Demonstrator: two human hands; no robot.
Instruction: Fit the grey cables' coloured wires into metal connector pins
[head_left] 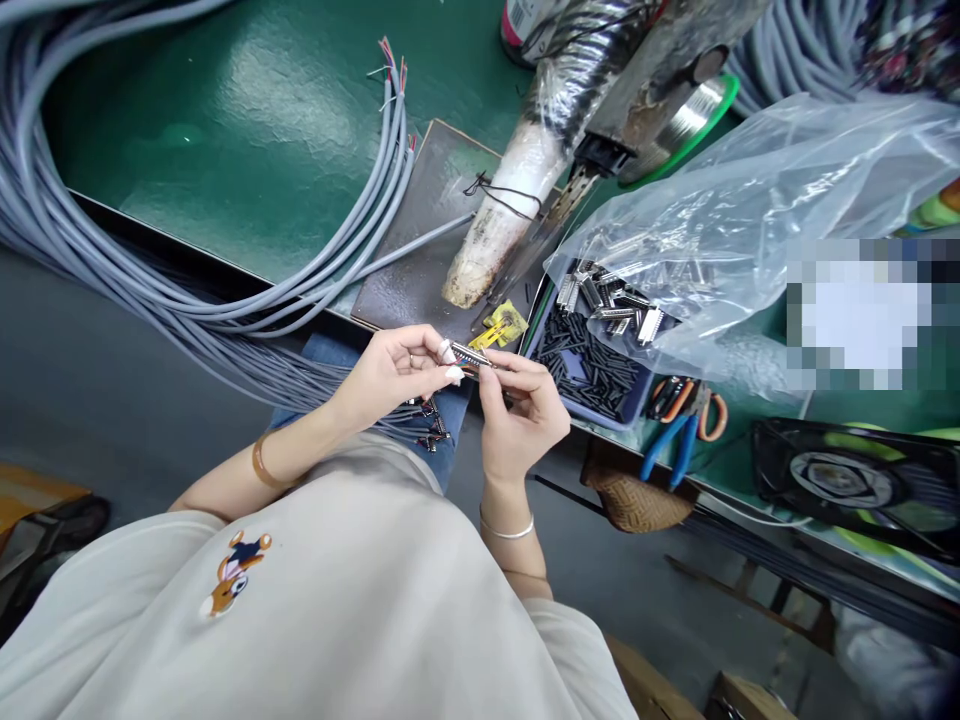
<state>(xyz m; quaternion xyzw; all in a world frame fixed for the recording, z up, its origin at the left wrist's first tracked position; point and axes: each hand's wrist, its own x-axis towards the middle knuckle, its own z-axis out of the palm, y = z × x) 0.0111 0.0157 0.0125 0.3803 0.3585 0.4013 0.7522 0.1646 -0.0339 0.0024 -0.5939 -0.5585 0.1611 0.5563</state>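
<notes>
Between my two hands is a small metal-shelled multi-pin connector (469, 354) with thin coloured wires at it. My left hand (397, 372) pinches its left end, with white coverings on the fingertips. The fingers of my right hand (521, 405) are closed on its right end. Just beyond lies a yellow piece (501, 325) on a dark board (420, 230). Grey cables (300, 375) run across my lap, some ending in connectors (433, 430). To the right, a purple tray (637, 405) holds short black tubes (577, 360), with more metal connectors (619, 305) in a clear bag above it.
A soldering iron (577, 190) and a plastic-wrapped tube (502, 215) slant over the board. A solder spool (690, 125) stands behind. Pliers (682, 435) and a black fan (847, 480) lie along the right edge. Grey cables (45, 150) with stripped ends cross the green bench (247, 150).
</notes>
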